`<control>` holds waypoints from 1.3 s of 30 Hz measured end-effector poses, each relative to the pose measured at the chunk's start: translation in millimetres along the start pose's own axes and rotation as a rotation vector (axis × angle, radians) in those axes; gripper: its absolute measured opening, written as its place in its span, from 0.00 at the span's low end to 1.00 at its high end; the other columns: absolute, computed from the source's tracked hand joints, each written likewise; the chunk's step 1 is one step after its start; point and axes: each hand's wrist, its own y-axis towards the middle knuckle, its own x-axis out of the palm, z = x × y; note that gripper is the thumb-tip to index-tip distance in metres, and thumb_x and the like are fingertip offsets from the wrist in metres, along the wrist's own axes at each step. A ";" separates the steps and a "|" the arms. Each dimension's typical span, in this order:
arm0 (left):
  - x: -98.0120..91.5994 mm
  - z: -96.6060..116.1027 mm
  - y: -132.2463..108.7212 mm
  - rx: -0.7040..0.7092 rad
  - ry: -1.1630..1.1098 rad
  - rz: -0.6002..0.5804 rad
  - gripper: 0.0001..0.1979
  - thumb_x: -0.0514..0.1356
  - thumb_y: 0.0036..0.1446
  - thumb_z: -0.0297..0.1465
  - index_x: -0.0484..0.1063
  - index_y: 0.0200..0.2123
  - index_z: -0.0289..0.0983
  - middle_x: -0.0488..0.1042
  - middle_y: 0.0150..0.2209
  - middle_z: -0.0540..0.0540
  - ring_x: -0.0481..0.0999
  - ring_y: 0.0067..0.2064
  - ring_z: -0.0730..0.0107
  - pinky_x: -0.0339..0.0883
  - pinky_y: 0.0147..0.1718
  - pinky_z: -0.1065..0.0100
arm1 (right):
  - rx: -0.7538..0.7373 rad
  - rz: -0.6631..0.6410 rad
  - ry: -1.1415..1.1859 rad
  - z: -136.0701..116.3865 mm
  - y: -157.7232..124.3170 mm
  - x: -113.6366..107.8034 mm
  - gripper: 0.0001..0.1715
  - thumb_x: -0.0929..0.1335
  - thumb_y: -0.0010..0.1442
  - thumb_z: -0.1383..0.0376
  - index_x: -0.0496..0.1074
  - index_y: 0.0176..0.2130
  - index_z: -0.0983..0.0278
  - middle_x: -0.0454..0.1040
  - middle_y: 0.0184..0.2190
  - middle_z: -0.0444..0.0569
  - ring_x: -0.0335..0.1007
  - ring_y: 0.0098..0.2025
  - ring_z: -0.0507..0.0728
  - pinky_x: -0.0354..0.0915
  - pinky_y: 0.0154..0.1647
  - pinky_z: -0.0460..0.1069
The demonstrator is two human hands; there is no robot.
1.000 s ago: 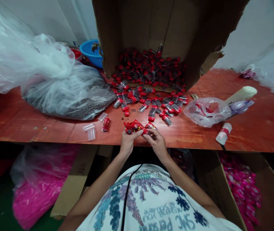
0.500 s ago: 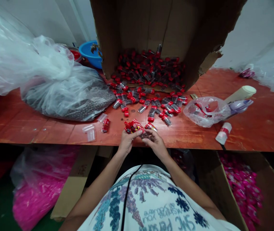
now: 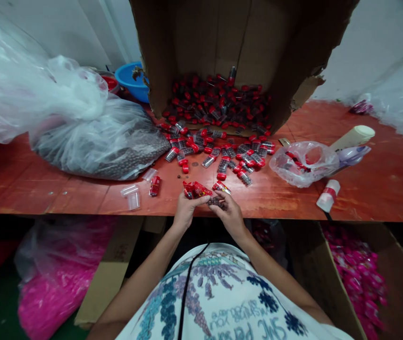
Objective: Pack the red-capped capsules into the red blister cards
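At the table's near edge my left hand [image 3: 184,211] is closed on a bunch of red printed wrappers [image 3: 195,189]. My right hand [image 3: 230,213] pinches a small clear tube filled with dark beads [image 3: 217,201], its tip touching the wrappers. A pile of red-capped tubes [image 3: 219,151] spills across the red table [image 3: 382,189] from a torn cardboard box [image 3: 222,42] lying on its side.
A big clear bag of dark beads [image 3: 105,141] lies left, with empty clear tubes [image 3: 131,195] and one wrapped tube [image 3: 155,185] near it. A small plastic bag [image 3: 302,163], cream bottle [image 3: 352,138] and blue bowl [image 3: 130,78] stand around. Pink-filled bag [image 3: 56,293] and box [image 3: 357,278] sit below.
My right hand has drawn the bead tube slightly out and down from the wrappers. Both hands stay at the table edge.
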 end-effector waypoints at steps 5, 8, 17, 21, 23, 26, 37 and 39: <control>3.2 -1.0 0.6 0.047 0.065 0.078 0.18 0.73 0.30 0.29 0.74 0.29 0.33 0.76 0.27 0.49 0.74 0.28 0.70 0.67 0.33 0.68 | 0.065 -0.034 0.050 -1.3 -1.4 0.3 0.27 0.70 0.53 0.61 0.66 0.52 0.58 0.72 0.39 0.47 0.70 0.35 0.54 0.70 0.34 0.49; 4.0 -1.1 0.5 0.003 0.059 0.115 0.19 0.73 0.31 0.31 0.73 0.29 0.33 0.76 0.27 0.48 0.73 0.27 0.71 0.67 0.30 0.69 | 0.006 -0.049 -0.012 -5.3 -2.4 -0.7 0.24 0.69 0.54 0.62 0.68 0.51 0.58 0.72 0.40 0.47 0.70 0.37 0.55 0.69 0.37 0.49; -0.5 -5.7 2.1 -0.030 -0.011 0.024 0.16 0.72 0.33 0.29 0.75 0.29 0.33 0.77 0.27 0.47 0.75 0.29 0.68 0.69 0.33 0.67 | 0.028 -0.022 0.027 -5.4 -1.4 -0.5 0.21 0.71 0.52 0.62 0.72 0.48 0.60 0.74 0.38 0.47 0.70 0.36 0.54 0.68 0.38 0.50; -3.2 -5.9 0.1 -0.060 -0.065 -0.060 0.15 0.72 0.34 0.26 0.78 0.31 0.34 0.79 0.30 0.45 0.77 0.32 0.64 0.69 0.39 0.64 | 0.192 -0.030 0.239 -7.6 3.5 -3.4 0.23 0.73 0.47 0.61 0.72 0.45 0.62 0.75 0.33 0.44 0.69 0.29 0.52 0.67 0.29 0.47; -2.6 -5.6 -1.5 -0.064 -0.090 -0.061 0.15 0.72 0.34 0.26 0.78 0.31 0.34 0.79 0.31 0.45 0.77 0.33 0.64 0.69 0.39 0.64 | 0.222 -0.045 0.262 -8.7 3.4 -3.8 0.24 0.73 0.47 0.61 0.72 0.45 0.62 0.76 0.33 0.44 0.69 0.30 0.52 0.67 0.29 0.47; 0.2 -5.3 -3.2 -0.051 -0.100 -0.026 0.14 0.71 0.34 0.26 0.77 0.30 0.33 0.79 0.29 0.46 0.77 0.32 0.67 0.68 0.39 0.66 | 0.171 -0.048 0.231 -6.9 0.2 -1.4 0.22 0.73 0.49 0.62 0.72 0.45 0.62 0.76 0.36 0.46 0.71 0.34 0.54 0.68 0.35 0.49; -1.9 -7.1 -4.7 0.050 -0.082 -0.006 0.14 0.71 0.33 0.25 0.76 0.28 0.34 0.78 0.29 0.48 0.76 0.32 0.69 0.68 0.39 0.66 | -0.031 0.027 0.062 -4.8 -4.4 -0.9 0.19 0.71 0.52 0.63 0.73 0.46 0.61 0.75 0.39 0.46 0.71 0.38 0.55 0.66 0.43 0.50; -2.3 -5.6 -5.5 0.056 -0.089 -0.031 0.14 0.71 0.34 0.24 0.77 0.29 0.34 0.78 0.30 0.48 0.76 0.33 0.68 0.68 0.40 0.66 | 0.026 -0.001 0.146 -5.2 -3.9 -0.8 0.20 0.72 0.51 0.63 0.73 0.46 0.61 0.76 0.37 0.46 0.72 0.37 0.55 0.67 0.43 0.51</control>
